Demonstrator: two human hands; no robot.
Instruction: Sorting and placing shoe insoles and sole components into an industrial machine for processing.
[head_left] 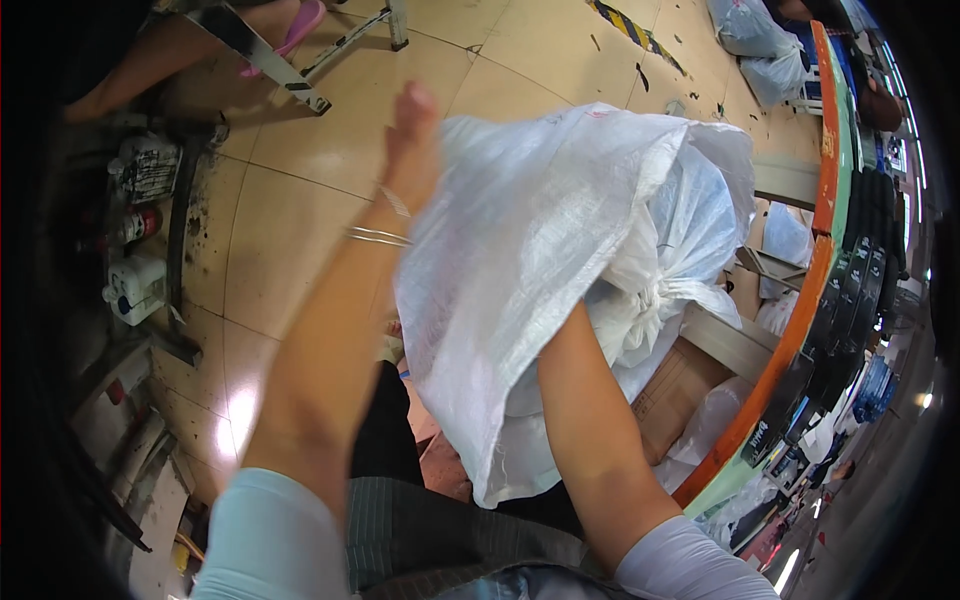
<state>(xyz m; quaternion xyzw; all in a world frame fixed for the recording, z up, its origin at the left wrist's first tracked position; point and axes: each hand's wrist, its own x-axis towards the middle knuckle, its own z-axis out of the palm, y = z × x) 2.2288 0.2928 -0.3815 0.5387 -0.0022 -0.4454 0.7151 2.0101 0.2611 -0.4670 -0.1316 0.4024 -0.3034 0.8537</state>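
One wide tiled floor [290, 215] lies below, and on the right side stands a tabletop [823, 130] with an orange edge. Next in size is the white woven sack [520, 230]; it is in front of the person, to the left of the tabletop, and its mouth opens toward the right. In this mouth sits a plastic bag [697, 215], pale and bluish. The right forearm [600, 430] goes in under the sack's rim, so the right hand is hidden and I cannot tell what it grasps. The left hand [412, 145] is at the far left side of the sack, blurred; whether it grips the fabric, I cannot tell. The smallest is the knot [650, 297] on the plastic bag. In my judgement, it is good to steady the sack's outer wall with the left hand and to move the right arm slowly, lifting the rim clear of the knot, so the thin plastic does not catch or tear.
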